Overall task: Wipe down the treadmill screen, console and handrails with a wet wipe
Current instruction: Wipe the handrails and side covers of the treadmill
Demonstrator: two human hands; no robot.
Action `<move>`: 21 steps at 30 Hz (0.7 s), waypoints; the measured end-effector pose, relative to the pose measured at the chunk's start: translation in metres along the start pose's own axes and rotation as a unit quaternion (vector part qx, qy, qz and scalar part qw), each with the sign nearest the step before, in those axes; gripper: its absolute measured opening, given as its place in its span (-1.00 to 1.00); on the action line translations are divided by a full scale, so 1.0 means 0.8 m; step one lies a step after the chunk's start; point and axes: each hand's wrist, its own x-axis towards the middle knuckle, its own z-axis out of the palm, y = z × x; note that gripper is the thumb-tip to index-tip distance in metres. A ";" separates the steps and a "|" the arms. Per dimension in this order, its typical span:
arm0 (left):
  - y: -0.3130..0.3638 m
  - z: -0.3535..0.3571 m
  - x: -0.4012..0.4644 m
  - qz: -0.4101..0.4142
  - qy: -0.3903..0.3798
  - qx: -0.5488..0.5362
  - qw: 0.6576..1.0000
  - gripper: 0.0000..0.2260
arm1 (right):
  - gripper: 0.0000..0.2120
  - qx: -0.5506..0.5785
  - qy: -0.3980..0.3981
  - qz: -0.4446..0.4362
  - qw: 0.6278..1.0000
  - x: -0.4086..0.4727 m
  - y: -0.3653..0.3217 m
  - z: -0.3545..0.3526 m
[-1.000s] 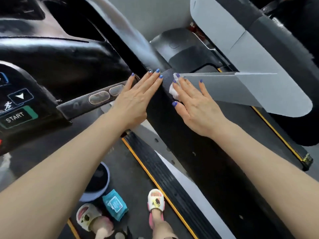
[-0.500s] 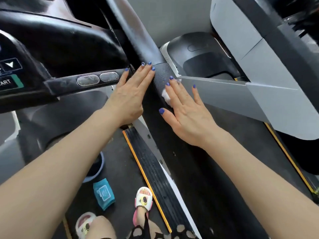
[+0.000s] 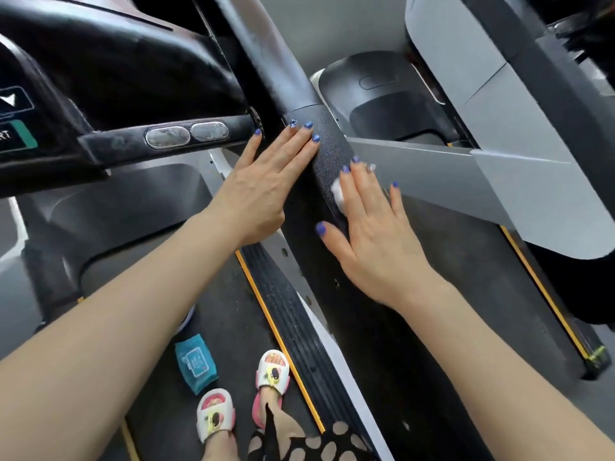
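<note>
Both of your hands lie flat on the black textured handrail (image 3: 327,151). Your left hand (image 3: 266,188) rests on its left side with straight fingers, grasping nothing. Your right hand (image 3: 372,227) presses a white wet wipe (image 3: 336,191) against the rail's right side under straight fingers, and only a corner of the wipe shows by the index finger. The console (image 3: 20,128) with its green button sits at far left. A teal wipes pack (image 3: 196,362) lies on the treadmill belt (image 3: 233,311) near your sandalled feet.
</note>
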 end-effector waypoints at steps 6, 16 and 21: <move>0.008 0.000 -0.006 0.027 -0.020 -0.005 0.999 -0.12 | -0.30 -0.063 0.006 -0.024 0.998 -0.144 0.022 0.016; -0.026 -0.003 0.000 0.101 -0.010 -0.002 0.995 -0.14 | -0.22 -0.352 0.025 -0.028 0.935 -0.063 -0.038 0.040; -0.036 0.005 0.004 0.119 -0.004 -0.034 0.992 -0.28 | -0.19 -0.493 -0.147 -0.102 0.851 -0.085 -0.049 0.102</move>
